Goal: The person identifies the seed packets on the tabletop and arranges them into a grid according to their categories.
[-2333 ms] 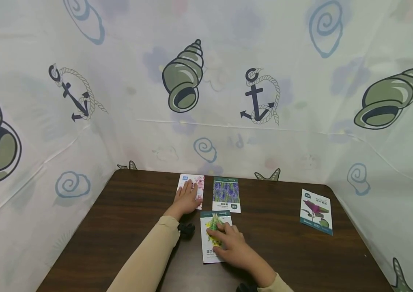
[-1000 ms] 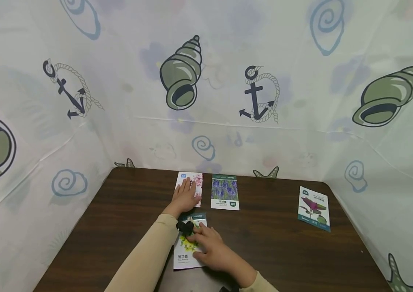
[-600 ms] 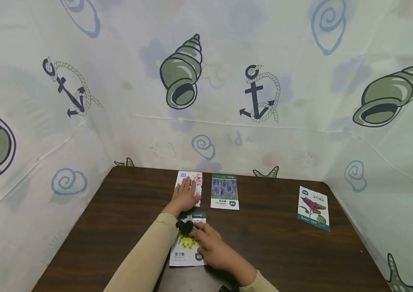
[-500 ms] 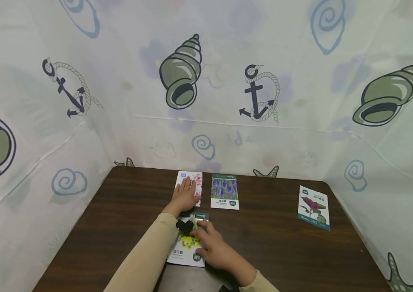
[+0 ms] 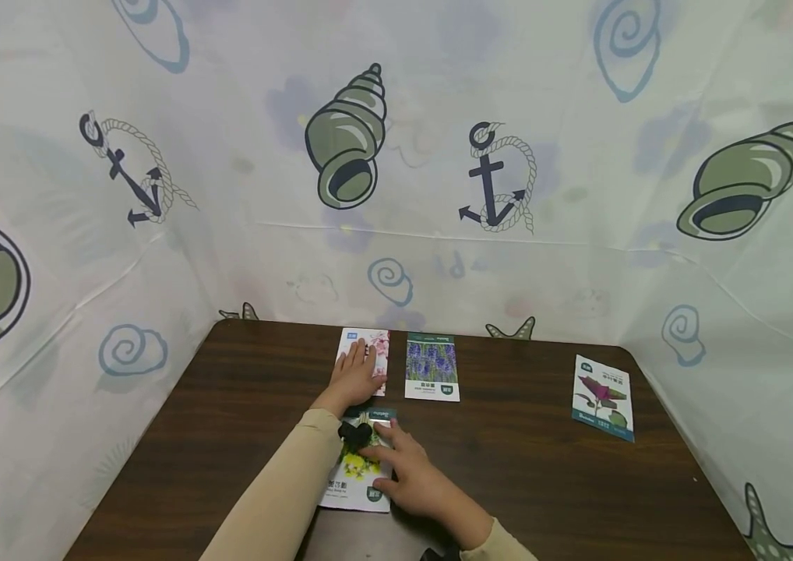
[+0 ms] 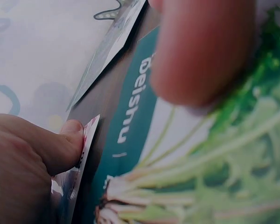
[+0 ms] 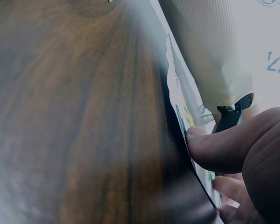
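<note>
In the head view my left hand (image 5: pixel 353 380) lies on a seed packet with pink blossoms (image 5: pixel 381 351), its fingers extended over the face. Its lower part is covered by the hand. Just nearer, a seed packet with yellow flowers (image 5: pixel 354 487) sits partly under my left wrist. My right hand (image 5: pixel 414 474) rests on that packet's right side with spread fingers. The right wrist view has the thumb (image 7: pixel 203 147) touching the packet's face. A right fingertip (image 6: pixel 200 56) looms over the packet's green print (image 6: pixel 233 154) in the left wrist view.
A seed packet with purple spikes (image 5: pixel 431 366) lies right of the pink one. Another, with a magenta flower (image 5: pixel 603 397), lies tilted near the right edge of the dark wooden table (image 5: pixel 523 460). Patterned cloth walls (image 5: pixel 438 280) enclose the back and sides.
The yellow-flower packet has slid left, from below the purple packet to below the pink one, with my right hand on it. My left hand stays on the pink packet.
</note>
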